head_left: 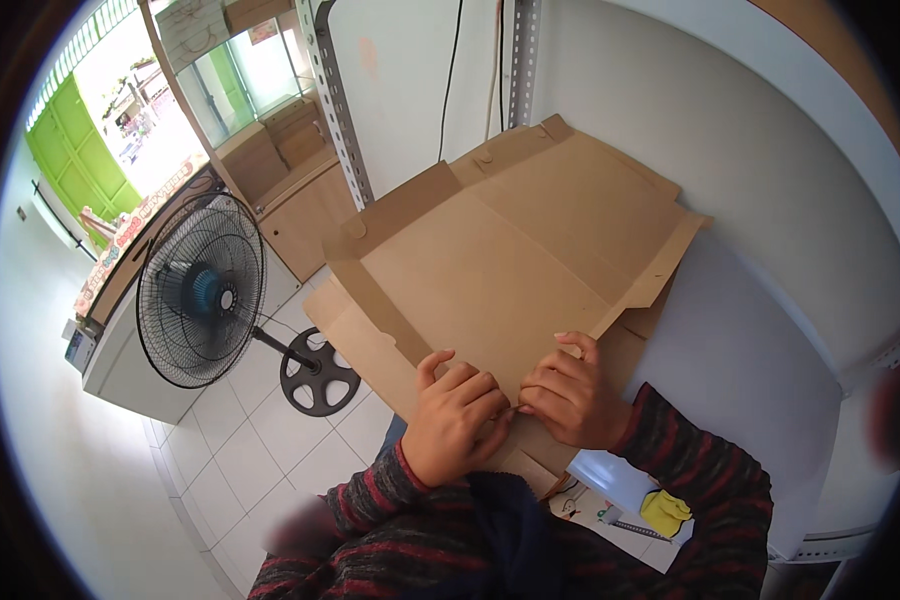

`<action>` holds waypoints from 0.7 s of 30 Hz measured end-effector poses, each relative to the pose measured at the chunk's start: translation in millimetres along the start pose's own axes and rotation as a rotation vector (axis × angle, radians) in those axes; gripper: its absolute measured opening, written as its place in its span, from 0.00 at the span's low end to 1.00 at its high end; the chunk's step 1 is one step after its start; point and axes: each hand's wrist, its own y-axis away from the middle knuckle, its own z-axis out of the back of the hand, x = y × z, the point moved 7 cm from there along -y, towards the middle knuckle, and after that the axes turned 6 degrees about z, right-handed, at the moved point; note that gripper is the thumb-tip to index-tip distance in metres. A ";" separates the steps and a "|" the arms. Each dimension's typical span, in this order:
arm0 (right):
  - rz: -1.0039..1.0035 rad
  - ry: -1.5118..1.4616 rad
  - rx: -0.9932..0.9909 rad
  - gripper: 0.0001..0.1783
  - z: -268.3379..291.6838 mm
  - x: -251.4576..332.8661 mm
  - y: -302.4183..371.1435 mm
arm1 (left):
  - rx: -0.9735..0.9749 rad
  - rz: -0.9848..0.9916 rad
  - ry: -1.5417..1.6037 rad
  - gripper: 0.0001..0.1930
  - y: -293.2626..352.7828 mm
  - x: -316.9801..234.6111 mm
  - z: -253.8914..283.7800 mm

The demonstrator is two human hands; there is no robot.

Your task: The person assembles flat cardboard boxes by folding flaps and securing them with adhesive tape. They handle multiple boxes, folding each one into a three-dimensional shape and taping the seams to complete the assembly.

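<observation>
Head view: I see both hands at the near edge of a flat cardboard sheet (510, 260). Left hand (455, 420) has its fingers curled down onto the cardboard, thumb up, pressing or pinching the near edge. Right hand (570, 395) is just beside it, fingers bent, fingertips on the same edge; the two hands nearly touch at the knuckles. Both are closed on the cardboard edge, though I can't tell how firm the grip is.

The cardboard is an unfolded box blank, brown, with flaps and crease lines. It lies tilted across a white counter (750, 360), its left part hanging past the counter edge over the floor. Both sleeves are dark with red stripes.

Near the right elbow, a yellow object (665, 510) sits on the counter, kind unclear. A metal shelf post (335, 100) stands behind the cardboard against the white wall. Left of it, a black pedestal fan (202, 290) stands on the white tiled floor (270, 440). Beyond it, a glass display case (240, 80) and a green door (90, 140).
</observation>
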 end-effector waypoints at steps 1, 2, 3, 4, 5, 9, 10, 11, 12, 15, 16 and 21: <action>-0.004 -0.002 -0.002 0.08 0.4 -0.6 -0.1 | 0.000 0.002 0.004 0.06 0.8 0.4 -1.3; -0.008 -0.004 -0.004 0.08 0.7 -1.1 -0.4 | 0.000 0.005 0.007 0.06 0.9 0.9 -2.2; -0.011 -0.010 -0.008 0.07 0.0 -0.9 -1.7 | -0.002 0.008 0.012 0.06 0.8 1.3 -2.1; -0.011 0.001 0.003 0.07 -0.1 -1.2 -3.1 | -0.004 0.012 0.017 0.06 0.3 1.1 -2.5; -0.010 0.011 0.015 0.07 1.6 -2.1 -4.2 | -0.007 0.016 0.022 0.06 0.1 1.5 -2.6; 0.009 -0.026 -0.003 0.14 11.1 -2.2 -1.3 | -0.013 -0.038 0.072 0.10 2.1 -0.8 8.1; 0.031 -0.052 -0.031 0.17 17.2 -2.7 2.0 | -0.051 -0.026 0.105 0.12 0.1 -6.1 20.9; 0.051 -0.077 -0.060 0.21 24.1 -3.8 6.3 | -0.087 -0.015 0.139 0.14 -1.3 -7.3 30.4; 0.068 -0.098 -0.090 0.25 32.3 -4.2 11.6 | -0.166 -0.013 0.105 0.16 -0.2 -1.7 39.5; 0.095 -0.133 -0.041 0.32 54.2 -6.1 15.2 | -0.413 0.066 0.020 0.19 12.5 39.1 72.1; 0.069 -0.082 -0.104 0.33 64.2 -11.0 26.7 | -0.445 0.117 0.008 0.19 9.4 51.4 82.9; -0.542 0.299 -0.787 0.23 113.7 -70.9 78.1 | -0.305 0.287 0.030 0.12 -17.1 143.1 104.9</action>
